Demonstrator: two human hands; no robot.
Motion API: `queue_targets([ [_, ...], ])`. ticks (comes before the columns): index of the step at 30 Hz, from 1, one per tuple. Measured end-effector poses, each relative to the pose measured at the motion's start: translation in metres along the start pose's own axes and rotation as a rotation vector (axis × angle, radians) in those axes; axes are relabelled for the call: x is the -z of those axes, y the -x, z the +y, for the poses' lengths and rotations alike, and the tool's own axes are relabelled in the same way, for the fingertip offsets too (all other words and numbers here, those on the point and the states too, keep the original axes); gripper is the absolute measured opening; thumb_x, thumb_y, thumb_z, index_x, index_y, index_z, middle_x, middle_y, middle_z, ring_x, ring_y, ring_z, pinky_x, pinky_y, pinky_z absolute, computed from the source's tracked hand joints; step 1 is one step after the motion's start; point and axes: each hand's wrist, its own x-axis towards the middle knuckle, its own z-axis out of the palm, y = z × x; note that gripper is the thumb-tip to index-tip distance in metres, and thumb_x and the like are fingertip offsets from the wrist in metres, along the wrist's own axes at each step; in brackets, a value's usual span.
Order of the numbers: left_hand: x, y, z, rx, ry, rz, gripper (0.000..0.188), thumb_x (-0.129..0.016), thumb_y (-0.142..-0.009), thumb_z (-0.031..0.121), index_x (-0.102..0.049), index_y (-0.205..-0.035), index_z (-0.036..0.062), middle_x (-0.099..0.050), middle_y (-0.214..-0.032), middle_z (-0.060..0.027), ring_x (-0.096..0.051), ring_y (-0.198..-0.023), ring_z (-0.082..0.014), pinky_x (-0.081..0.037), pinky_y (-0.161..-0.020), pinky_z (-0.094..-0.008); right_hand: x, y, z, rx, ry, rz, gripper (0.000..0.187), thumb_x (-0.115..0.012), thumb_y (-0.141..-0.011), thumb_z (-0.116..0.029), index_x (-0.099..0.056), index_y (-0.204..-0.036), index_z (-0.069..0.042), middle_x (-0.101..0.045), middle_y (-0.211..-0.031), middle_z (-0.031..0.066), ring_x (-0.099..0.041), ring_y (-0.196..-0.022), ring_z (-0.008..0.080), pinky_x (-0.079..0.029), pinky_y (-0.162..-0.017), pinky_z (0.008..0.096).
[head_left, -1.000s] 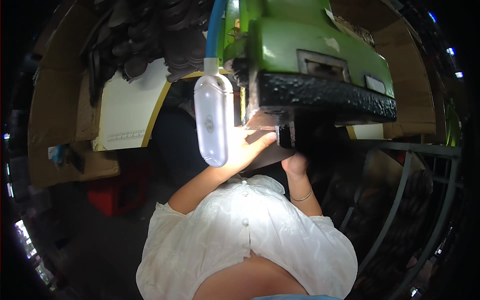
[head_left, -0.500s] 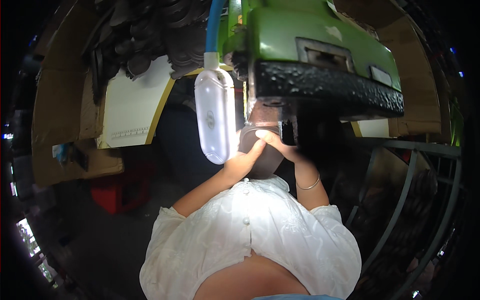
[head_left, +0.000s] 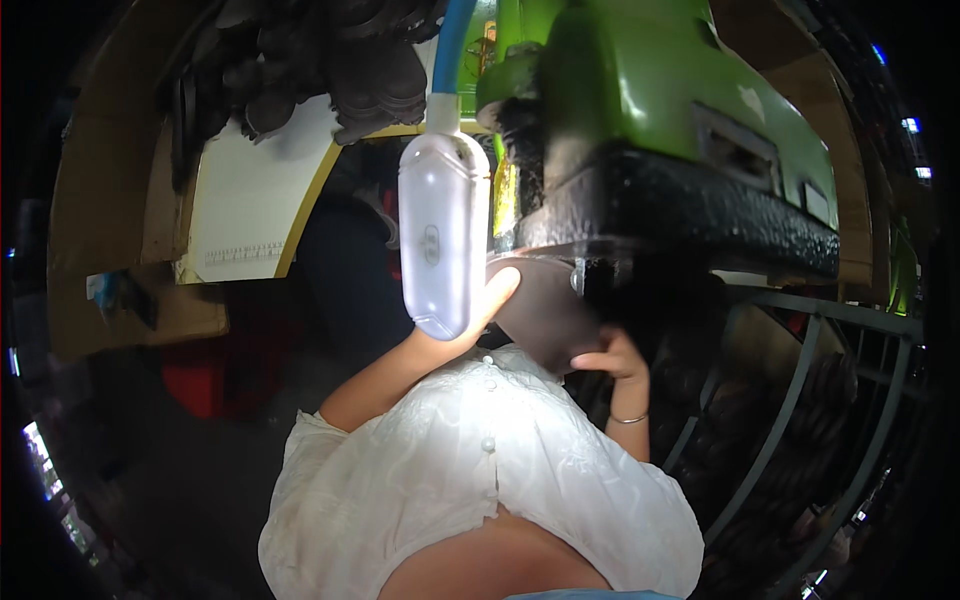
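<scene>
Both hands were raised under the green machine (head_left: 640, 110), holding one dark flat piece (head_left: 545, 315) between them, a thin brownish sheet, perhaps leather or a similar cut material. The left hand (head_left: 480, 310) lay with open fingers along the piece's left edge and upper face, partly hidden behind the white oblong lamp (head_left: 443, 235) that hung on a blue stalk (head_left: 452, 45) just in front of it. The right hand (head_left: 615, 355), a thin bangle (head_left: 630, 418) at its wrist, pinched the lower right corner from beneath; how tightly its fingers closed could not be told, since the piece covered them. The piece's far edge sat directly below the machine's black textured base (head_left: 690, 215), close to a small bright metal part (head_left: 578, 275). Judging by how it kept its flat shape with only edge support, the piece seemed light and moderately stiff yet bendable, not fragile and with a matte face unlikely to slip. It looked best gripped at opposite edges, as here, with fingertips kept clear of the metal part. Left of the left hand leaned a white board with a yellow border (head_left: 255, 215), and above it hung a heap of dark pieces (head_left: 320, 60).
</scene>
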Motion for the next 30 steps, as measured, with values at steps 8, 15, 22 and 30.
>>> queue_targets([
  [8, 0.014, 0.025, -0.018, 0.159, 0.136, 0.035, 0.029, -0.055, -0.084, 0.007, -0.050, -0.111, -0.0015, -0.057, -0.100, -0.0055, -0.053, -0.091, -0.0111, -0.043, -0.082, -0.0258, 0.014, -0.019, -0.065, 0.633, -0.312, 0.455, 0.036, -0.065, -0.067, -0.005, -0.055, -0.101, 0.005, -0.062, -0.089, 0.0104, -0.060, -0.079, 0.0162, -0.047, -0.076, 0.0259],
  [15, 0.053, 0.037, -0.018, 0.216, 0.332, 0.110, 0.031, -0.056, -0.085, 0.009, -0.046, -0.112, -0.0032, -0.058, -0.093, -0.0062, -0.056, -0.083, -0.0100, -0.045, -0.076, -0.0245, -0.037, -0.058, -0.100, 0.672, -0.016, 0.428, 0.027, -0.067, -0.068, -0.005, -0.059, -0.092, 0.004, -0.062, -0.083, 0.0073, -0.057, -0.074, 0.0109, -0.045, -0.070, 0.0228],
  [22, 0.098, 0.050, -0.055, 0.461, 0.188, -0.128, 0.040, -0.055, -0.086, 0.012, -0.042, -0.121, -0.0035, -0.055, -0.110, -0.0079, -0.052, -0.100, -0.0134, -0.042, -0.088, -0.0282, -0.093, -0.078, -0.116, 0.641, 0.242, 0.323, 0.024, -0.069, -0.070, 0.004, -0.060, -0.092, 0.002, -0.061, -0.093, 0.0056, -0.057, -0.086, 0.0116, -0.046, -0.077, 0.0250],
  [30, -0.002, 0.043, -0.065, 0.417, 0.183, -0.672, 0.043, -0.067, -0.077, 0.014, -0.051, -0.113, -0.0013, -0.056, -0.108, -0.0102, -0.052, -0.099, -0.0175, -0.042, -0.086, -0.0308, -0.094, -0.093, -0.116, 0.421, 0.147, 0.093, 0.028, -0.073, -0.069, -0.006, -0.059, -0.093, 0.001, -0.063, -0.089, 0.0053, -0.059, -0.082, 0.0104, -0.047, -0.074, 0.0250],
])
